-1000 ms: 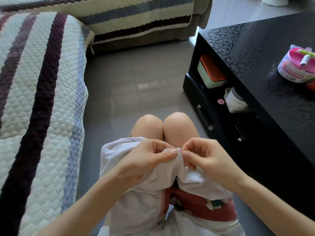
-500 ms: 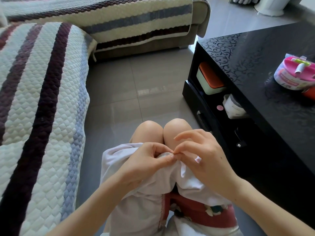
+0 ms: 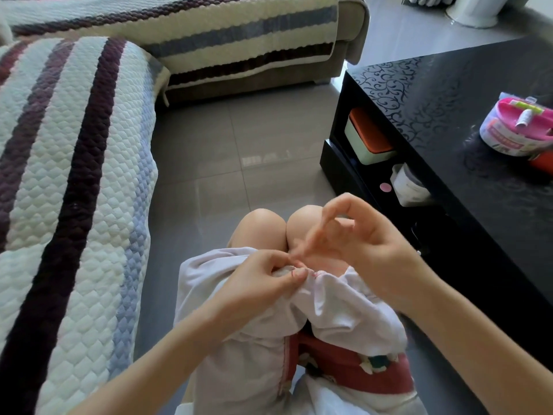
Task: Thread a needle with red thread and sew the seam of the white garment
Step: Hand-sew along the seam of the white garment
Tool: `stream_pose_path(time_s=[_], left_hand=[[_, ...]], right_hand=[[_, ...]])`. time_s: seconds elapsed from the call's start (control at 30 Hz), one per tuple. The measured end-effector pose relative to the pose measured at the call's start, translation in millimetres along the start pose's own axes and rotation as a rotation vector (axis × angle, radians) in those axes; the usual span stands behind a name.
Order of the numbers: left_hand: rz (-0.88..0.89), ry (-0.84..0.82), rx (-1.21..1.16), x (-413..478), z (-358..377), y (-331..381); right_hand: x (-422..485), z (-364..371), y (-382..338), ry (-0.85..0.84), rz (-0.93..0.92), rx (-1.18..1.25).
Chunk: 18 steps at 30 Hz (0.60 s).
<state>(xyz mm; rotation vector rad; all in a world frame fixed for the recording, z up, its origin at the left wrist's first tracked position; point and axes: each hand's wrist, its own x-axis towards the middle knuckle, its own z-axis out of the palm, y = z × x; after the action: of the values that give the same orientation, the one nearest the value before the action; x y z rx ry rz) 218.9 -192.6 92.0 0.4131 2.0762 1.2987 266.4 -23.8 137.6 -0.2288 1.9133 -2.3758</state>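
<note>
Grey floor tiles (image 3: 239, 139) fill the middle of the head view. A quilted sofa cover (image 3: 74, 175) striped in cream, purple and blue runs along the left, and a second striped sofa (image 3: 239, 34) stands across the back. On the right is a glossy black table (image 3: 449, 94) with a scroll pattern. A pink and white container (image 3: 514, 127) sits on its top near the right edge. On the shelf under the top are an orange-lidded box (image 3: 368, 139) and a white jar (image 3: 410, 184).

The person sits with bare knees (image 3: 260, 226) together, and the white garment (image 3: 329, 304) lies bunched over the lap and thighs. A red printed cloth (image 3: 359, 369) shows beneath it near the bottom. The left hand (image 3: 257, 283) grips a raised fold of the white garment, its fingers (image 3: 269, 263) curled over the fold and the thumb pressed on the cloth from the near side. A short bit of red thread (image 3: 292, 274) shows at the thumb tip, and a few red stitches mark the edge just right of it. The right hand (image 3: 371, 244) hovers just above the fold, blurred, with the forefinger arched and the other fingertips drawn toward a point close to the left hand. Whether they pinch a needle or thread I cannot tell.
</note>
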Motion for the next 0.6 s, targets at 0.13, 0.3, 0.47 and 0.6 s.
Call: stream_pose_path(time_s=[0.13,0.3,0.47,0.6], left_hand=[[-0.017,-0.113,-0.154,1,-13,2],[-0.033,-0.217,-0.244,-6,-18,8],[-0.051,-0.216,-0.323,-13,-21,15],[-0.054,-0.203,-0.361,-12,-21,14]], right_hand=[[17,-44,8,0.103,0.223,0.056],[60,-123,33,0.486,0.162,-0.194],[71,-208,54,1.096,0.190,-0.653],[70,-166,49,0.766,0.215,-0.740]])
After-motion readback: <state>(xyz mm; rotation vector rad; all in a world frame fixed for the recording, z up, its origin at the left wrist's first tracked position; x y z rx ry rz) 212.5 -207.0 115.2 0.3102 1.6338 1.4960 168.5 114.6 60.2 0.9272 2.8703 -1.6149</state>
